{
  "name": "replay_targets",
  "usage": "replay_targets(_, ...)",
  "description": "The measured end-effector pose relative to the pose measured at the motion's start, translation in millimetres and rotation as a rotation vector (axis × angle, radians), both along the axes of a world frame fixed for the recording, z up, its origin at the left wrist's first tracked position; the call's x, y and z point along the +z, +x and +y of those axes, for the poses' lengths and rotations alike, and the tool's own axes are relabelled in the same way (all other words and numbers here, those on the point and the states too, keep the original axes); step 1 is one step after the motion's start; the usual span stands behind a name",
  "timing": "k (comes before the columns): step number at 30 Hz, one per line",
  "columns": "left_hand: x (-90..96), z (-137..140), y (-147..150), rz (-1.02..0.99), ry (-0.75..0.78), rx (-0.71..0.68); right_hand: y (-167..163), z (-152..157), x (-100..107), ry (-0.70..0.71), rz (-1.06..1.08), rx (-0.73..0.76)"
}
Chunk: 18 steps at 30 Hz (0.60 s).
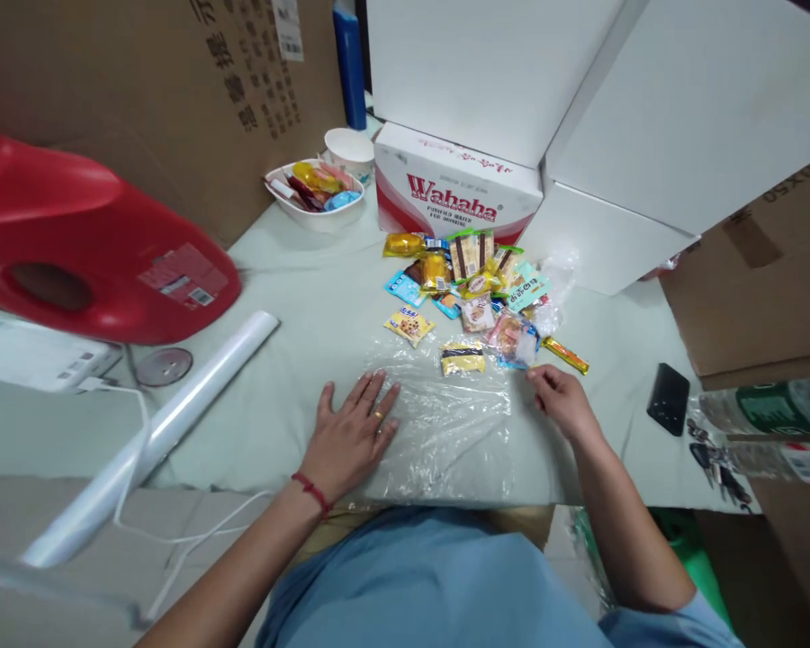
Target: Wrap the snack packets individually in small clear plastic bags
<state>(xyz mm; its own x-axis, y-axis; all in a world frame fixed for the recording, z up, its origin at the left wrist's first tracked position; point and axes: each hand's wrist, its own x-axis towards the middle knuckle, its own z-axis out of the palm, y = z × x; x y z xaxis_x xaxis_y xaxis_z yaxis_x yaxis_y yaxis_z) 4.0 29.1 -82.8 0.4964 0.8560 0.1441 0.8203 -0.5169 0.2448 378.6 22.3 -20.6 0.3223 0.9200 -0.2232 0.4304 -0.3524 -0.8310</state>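
Note:
My left hand (352, 430) lies flat with fingers spread on the left edge of a clear plastic bag (438, 441), which is spread across the table in front of me. My right hand (559, 396) is closed in a pinch at the bag's right side, beside a pink and blue snack packet (511, 335). What its fingertips hold, if anything, is too small to make out. On the bag's far part rests a yellow-and-black wrapped snack (463, 358). A yellow cookie packet (409, 326) lies left of it, and behind is a pile of wrapped snacks (472, 261).
A Wahaha carton (455, 184) stands behind the pile, with a white bowl of snacks (317, 207) to its left. At left are a red jug (108, 234), a plastic film roll (155, 432) and a white power strip (37, 346). A phone (668, 399) and keys (715, 463) lie right.

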Motion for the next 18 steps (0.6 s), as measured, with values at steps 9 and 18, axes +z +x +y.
replay_targets(9, -2.3, 0, -1, -0.076, -0.020, 0.002, -108, 66, 33, 0.453, -0.378, 0.810)
replay_targets(18, 51.7, 76, -27, -0.683, 0.154, 0.545, -120, 3, 13, 0.567, -0.287, 0.828)
